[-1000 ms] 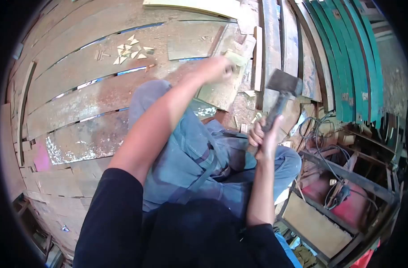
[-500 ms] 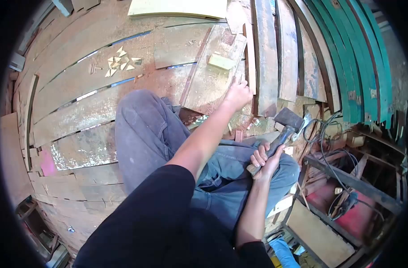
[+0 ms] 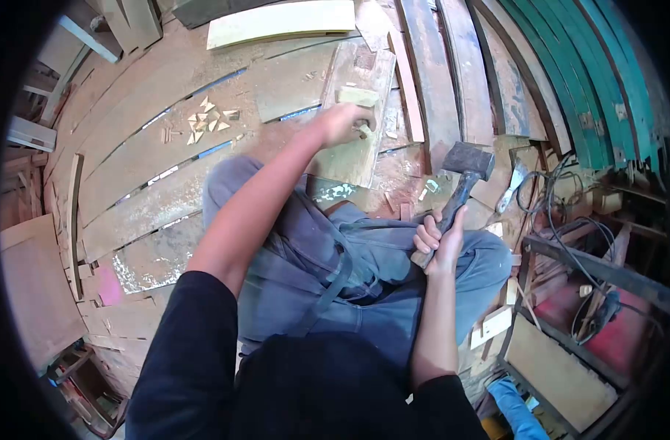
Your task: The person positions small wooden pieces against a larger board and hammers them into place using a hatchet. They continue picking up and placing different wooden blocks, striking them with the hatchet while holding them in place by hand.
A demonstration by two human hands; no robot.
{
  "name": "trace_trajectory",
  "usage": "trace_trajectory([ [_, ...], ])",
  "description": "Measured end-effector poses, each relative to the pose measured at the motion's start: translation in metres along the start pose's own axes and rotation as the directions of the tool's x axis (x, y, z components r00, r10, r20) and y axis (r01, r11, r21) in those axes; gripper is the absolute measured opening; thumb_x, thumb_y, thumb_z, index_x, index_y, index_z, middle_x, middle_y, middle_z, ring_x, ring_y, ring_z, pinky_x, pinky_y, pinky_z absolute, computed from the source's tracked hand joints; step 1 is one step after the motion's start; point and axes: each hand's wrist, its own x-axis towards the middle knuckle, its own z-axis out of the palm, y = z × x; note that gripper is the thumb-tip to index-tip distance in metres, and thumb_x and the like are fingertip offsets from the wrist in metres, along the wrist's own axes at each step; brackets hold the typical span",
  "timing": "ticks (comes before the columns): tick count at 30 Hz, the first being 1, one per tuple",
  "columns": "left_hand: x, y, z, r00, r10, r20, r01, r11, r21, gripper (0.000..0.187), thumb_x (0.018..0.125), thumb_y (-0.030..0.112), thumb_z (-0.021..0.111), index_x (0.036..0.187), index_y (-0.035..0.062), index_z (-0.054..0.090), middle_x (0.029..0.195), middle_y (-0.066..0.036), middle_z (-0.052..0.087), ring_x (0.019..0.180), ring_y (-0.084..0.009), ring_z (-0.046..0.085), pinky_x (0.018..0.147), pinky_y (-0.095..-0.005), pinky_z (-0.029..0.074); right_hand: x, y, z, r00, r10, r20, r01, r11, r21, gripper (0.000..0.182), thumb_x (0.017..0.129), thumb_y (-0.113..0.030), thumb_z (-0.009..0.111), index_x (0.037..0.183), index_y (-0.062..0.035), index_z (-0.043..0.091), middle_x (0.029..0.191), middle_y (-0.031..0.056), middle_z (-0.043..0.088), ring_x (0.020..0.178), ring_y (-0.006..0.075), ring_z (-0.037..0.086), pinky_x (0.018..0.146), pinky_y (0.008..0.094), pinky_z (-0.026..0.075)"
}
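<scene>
My right hand (image 3: 441, 238) is wrapped round the dark handle of a mallet (image 3: 468, 161), whose blocky black head points up and away from me above my right knee. My left hand (image 3: 343, 123) is over a worn wooden board (image 3: 349, 161) on the floor in front of my legs. Its fingers are curled in, with something small and pale at the fingertips that I cannot make out. Just beyond that hand, a small pale wood block (image 3: 358, 95) rests on the board.
Small triangular wood pieces (image 3: 210, 119) lie on the plank floor to the left. Long planks (image 3: 430, 81) and green slats (image 3: 595, 95) stand at the right. A flat metal-bladed tool (image 3: 514, 183) and black cables (image 3: 551, 194) lie beside the mallet. A pale board (image 3: 283, 23) lies ahead.
My left hand has moved left from the board's right edge to over its middle. The board has shifted and turned a little. The mallet stays in my right hand, its head now clear of the flat tool.
</scene>
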Motion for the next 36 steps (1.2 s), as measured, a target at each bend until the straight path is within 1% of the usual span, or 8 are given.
trace_trajectory([
  [4,-0.01,-0.018,0.019,0.963,-0.032,-0.269,0.019,0.999,-0.05,0.035,0.069,0.004,0.075,0.102,0.0052,0.064,0.089,-0.011,0.065,0.079,-0.0224,0.064,0.074,-0.0363,0.052,-0.001,0.002,-0.001,1.0,-0.001,0.002,0.001,1.0,-0.014,0.056,0.097,-0.065,0.035,0.081,-0.0116,0.042,0.053,-0.0028,0.029,0.037,0.0071,0.025,0.032,0.023,0.022],
  [8,-0.023,-0.015,0.024,0.945,-0.064,-0.321,0.077,0.997,0.03,0.038,0.071,0.022,0.082,0.1,0.0065,0.063,0.088,-0.01,0.06,0.078,-0.0254,0.062,0.073,-0.0377,0.051,0.0,0.002,0.0,1.0,-0.016,-0.004,0.016,1.0,-0.024,0.056,0.097,-0.065,0.035,0.081,-0.0118,0.042,0.053,-0.0028,0.029,0.037,0.007,0.026,0.032,0.0229,0.022],
  [15,-0.026,-0.017,0.024,0.94,-0.036,-0.338,0.043,0.999,0.013,0.05,0.072,0.03,0.082,0.112,0.0108,0.06,0.1,-0.011,0.061,0.089,-0.0266,0.062,0.08,-0.0371,0.052,0.002,0.004,-0.004,0.999,-0.027,-0.019,0.026,0.997,-0.068,0.057,0.096,-0.066,0.034,0.081,-0.0119,0.041,0.053,-0.0028,0.029,0.037,0.0071,0.026,0.032,0.0239,0.022],
  [20,-0.031,0.007,-0.015,0.964,-0.08,-0.255,0.085,0.996,0.009,0.053,0.077,0.028,0.078,0.123,0.0117,0.057,0.113,-0.01,0.061,0.097,-0.0243,0.062,0.088,-0.0374,0.052,-0.004,0.022,0.007,0.994,-0.075,-0.079,0.042,0.933,-0.358,0.058,0.097,-0.066,0.035,0.079,-0.0102,0.039,0.053,-0.0037,0.027,0.038,0.007,0.024,0.034,0.0241,0.021],
  [27,-0.095,0.022,-0.083,0.868,-0.089,-0.488,-0.023,0.975,-0.219,0.04,0.083,0.018,0.069,0.122,0.0122,0.062,0.108,-0.008,0.063,0.085,-0.0156,0.063,0.082,-0.0309,0.052,0.001,0.062,0.053,0.997,-0.004,0.078,0.061,0.669,-0.741,0.052,0.101,-0.057,0.035,0.078,-0.0105,0.04,0.051,-0.003,0.032,0.036,0.0071,0.028,0.033,0.0247,0.024],
  [30,-0.125,-0.028,-0.073,0.808,-0.327,-0.49,0.186,0.931,-0.314,0.032,0.085,0.018,0.068,0.116,0.0107,0.065,0.095,-0.005,0.066,0.078,-0.0123,0.061,0.074,-0.0283,0.051,0.008,0.069,0.069,0.979,-0.064,0.194,0.198,0.528,-0.826,0.053,0.101,-0.057,0.034,0.077,-0.0104,0.041,0.05,-0.0028,0.032,0.036,0.0071,0.028,0.033,0.0248,0.024],
  [34,-0.113,-0.037,-0.082,0.659,-0.494,-0.567,-0.032,0.735,-0.677,0.024,0.09,0.016,0.064,0.113,0.0082,0.065,0.09,-0.001,0.063,0.073,-0.0081,0.058,0.064,-0.0227,0.048,0.023,0.075,0.076,0.971,-0.013,0.238,0.21,0.52,-0.828,0.054,0.102,-0.056,0.033,0.076,-0.0096,0.04,0.049,-0.0035,0.029,0.036,0.0066,0.027,0.032,0.0255,0.025],
  [36,-0.11,-0.041,-0.081,0.689,-0.481,-0.542,0.035,0.769,-0.638,0.023,0.091,0.018,0.064,0.112,0.0075,0.065,0.09,-0.001,0.063,0.075,-0.0096,0.059,0.068,-0.0243,0.049,0.028,0.079,0.081,0.978,-0.029,0.207,0.191,0.531,-0.826,0.054,0.102,-0.057,0.033,0.076,-0.0096,0.041,0.049,-0.0035,0.028,0.036,0.0067,0.026,0.033,0.0257,0.024],
])
